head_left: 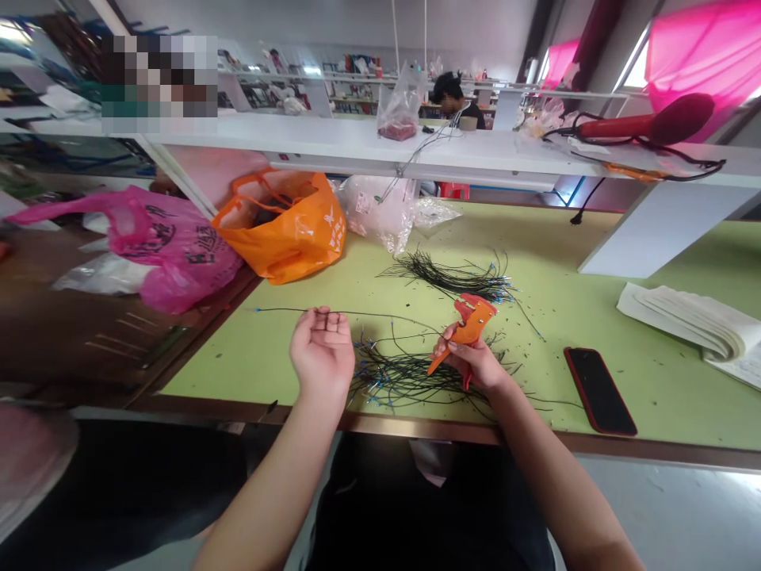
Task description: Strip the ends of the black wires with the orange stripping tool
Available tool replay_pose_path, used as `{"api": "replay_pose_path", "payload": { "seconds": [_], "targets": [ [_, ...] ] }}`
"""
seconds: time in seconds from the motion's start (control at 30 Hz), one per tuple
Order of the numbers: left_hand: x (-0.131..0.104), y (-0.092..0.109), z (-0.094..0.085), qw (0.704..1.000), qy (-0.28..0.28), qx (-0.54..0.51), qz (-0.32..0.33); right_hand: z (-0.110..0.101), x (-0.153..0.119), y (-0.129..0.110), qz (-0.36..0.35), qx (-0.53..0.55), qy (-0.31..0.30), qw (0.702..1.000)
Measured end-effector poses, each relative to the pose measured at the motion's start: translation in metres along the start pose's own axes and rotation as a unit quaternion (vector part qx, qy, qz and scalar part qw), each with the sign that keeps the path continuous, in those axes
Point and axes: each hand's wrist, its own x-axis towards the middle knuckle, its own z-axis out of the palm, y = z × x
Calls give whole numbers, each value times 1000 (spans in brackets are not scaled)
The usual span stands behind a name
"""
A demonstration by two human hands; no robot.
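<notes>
Orange-red wire stripper [477, 319] tilted, head up, in right hand [469, 357]

Worktop [523, 238] bare betw. far wire bundle [457, 277] & shelf upright [654, 226]; phone [600, 390] & papers [693, 321] block right side, orange bag [285, 226] far left.

Green table [523, 238] under black wires [455, 277]

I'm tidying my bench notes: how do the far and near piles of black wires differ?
The far pile is gathered in a narrow bundle; the near pile spreads wider and looser. The far pile's blue tips cluster at its right end, the near pile's mostly at its left. Both lie on the green tabletop.
</notes>
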Motion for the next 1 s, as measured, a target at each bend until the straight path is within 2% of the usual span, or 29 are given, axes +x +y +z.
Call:
{"api": "replay_pose_path", "payload": {
  "seconds": [0.23, 0.3, 0.4, 0.47, 0.57, 0.77, 0.83, 0.9, 0.93, 1.0],
  "targets": [
    [-9, -5, -13, 1000, 1, 4, 1, -1, 1, -2, -34, 45, 20, 998],
    [-18, -13, -13, 999, -29, 20, -12, 0, 1, -2, -22, 44, 15, 999],
    [-41, -33, -10, 983, -134, 101, -77, 1, 1, -1, 2, 33, 1, 999],
    [-55, -49, -5, 947, -224, 189, -130, 3, 0, 0, 13, 26, -11, 1000],
    [-64, -68, 3, 880, -344, 295, -139, 4, 0, 0, 24, 22, -16, 999],
    [-41, -77, 25, 755, -499, 402, -137, 2, 1, -4, 1, 20, 18, 1000],
    [-32, -79, 30, 727, -530, 423, -111, 2, 0, -6, -1, 17, 28, 999],
    [-25, -82, 31, 722, -526, 445, -61, 0, 0, -8, -7, 18, 37, 999],
    [-22, -84, 31, 733, -507, 452, -31, -1, 0, -9, -13, 21, 45, 999],
    [-16, -89, 28, 777, -447, 443, 15, -3, 0, -12, -25, 31, 62, 997]
  ]
}}
